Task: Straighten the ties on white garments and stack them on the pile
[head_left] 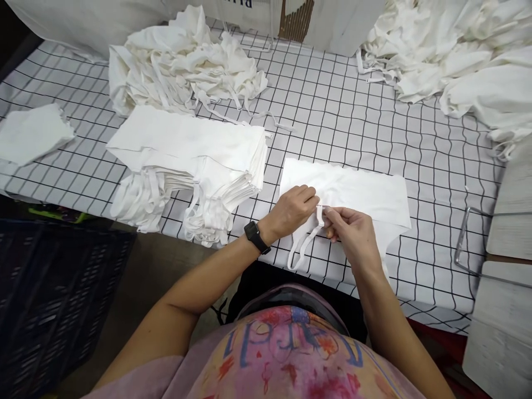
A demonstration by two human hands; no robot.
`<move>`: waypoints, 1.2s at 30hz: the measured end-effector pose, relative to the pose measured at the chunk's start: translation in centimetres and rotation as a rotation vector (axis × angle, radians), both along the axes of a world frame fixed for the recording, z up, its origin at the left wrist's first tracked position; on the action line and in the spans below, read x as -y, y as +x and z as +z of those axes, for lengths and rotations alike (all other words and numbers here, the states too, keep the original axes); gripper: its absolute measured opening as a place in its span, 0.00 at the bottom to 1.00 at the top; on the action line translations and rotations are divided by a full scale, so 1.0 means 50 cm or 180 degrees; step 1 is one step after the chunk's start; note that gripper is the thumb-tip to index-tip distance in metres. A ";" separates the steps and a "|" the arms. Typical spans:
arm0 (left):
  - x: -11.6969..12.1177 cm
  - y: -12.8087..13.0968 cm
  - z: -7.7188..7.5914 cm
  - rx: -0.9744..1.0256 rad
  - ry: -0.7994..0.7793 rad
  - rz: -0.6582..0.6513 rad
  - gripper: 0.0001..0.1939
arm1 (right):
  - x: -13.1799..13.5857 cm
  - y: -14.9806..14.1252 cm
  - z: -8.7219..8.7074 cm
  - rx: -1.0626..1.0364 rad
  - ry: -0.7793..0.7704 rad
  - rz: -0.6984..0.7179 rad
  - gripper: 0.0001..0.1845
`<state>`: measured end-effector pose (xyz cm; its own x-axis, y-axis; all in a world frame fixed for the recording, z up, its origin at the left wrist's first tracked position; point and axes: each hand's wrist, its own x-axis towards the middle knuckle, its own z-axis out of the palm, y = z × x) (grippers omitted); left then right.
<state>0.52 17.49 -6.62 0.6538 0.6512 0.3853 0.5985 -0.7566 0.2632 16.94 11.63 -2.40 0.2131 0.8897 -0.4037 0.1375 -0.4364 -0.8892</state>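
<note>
A white strappy top (357, 191) lies flat on the checked cloth in front of me, one thin shoulder strap (302, 250) hanging down in a loop towards the table edge. My left hand (296, 208), with a black watch on its wrist, is closed in a pinch on the top where the strap joins it. Close by on the right, my right hand (351, 230) pinches the strap near its upper end between thumb and fingers. The fingertips are almost touching, and they partly hide the join. The other strap is mostly hidden by my right hand and forearm.
Left of the top lies a neat stack of white tops (195, 138), straps dangling over the edge. Behind it is a loose heap of tops (183, 66); another heap (465, 55) fills the far right. A wire frame (459, 244) stands at right, dark blue crates (50, 293) below left.
</note>
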 end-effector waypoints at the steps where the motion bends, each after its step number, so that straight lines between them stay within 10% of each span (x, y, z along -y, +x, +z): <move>1: 0.001 -0.002 0.001 0.0017 0.0013 -0.0005 0.14 | 0.007 0.001 -0.001 0.0356 0.0275 -0.0084 0.15; 9: 0.005 -0.026 0.014 -0.0128 -0.0005 -0.0095 0.14 | 0.019 0.016 -0.050 0.2538 0.2289 0.1148 0.21; 27: 0.063 -0.066 0.040 0.0034 0.0234 0.0354 0.19 | 0.031 0.001 -0.035 0.3469 0.1944 0.1843 0.28; 36: 0.082 -0.043 0.032 -0.0338 -0.0161 0.0260 0.29 | 0.074 0.154 -0.053 0.3295 0.1986 0.0761 0.30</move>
<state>-1.62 13.39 -5.01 0.6332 0.7207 0.2822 0.6840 -0.6917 0.2318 24.62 7.93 -5.07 -0.0149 0.9303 0.3666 0.9194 0.1569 -0.3607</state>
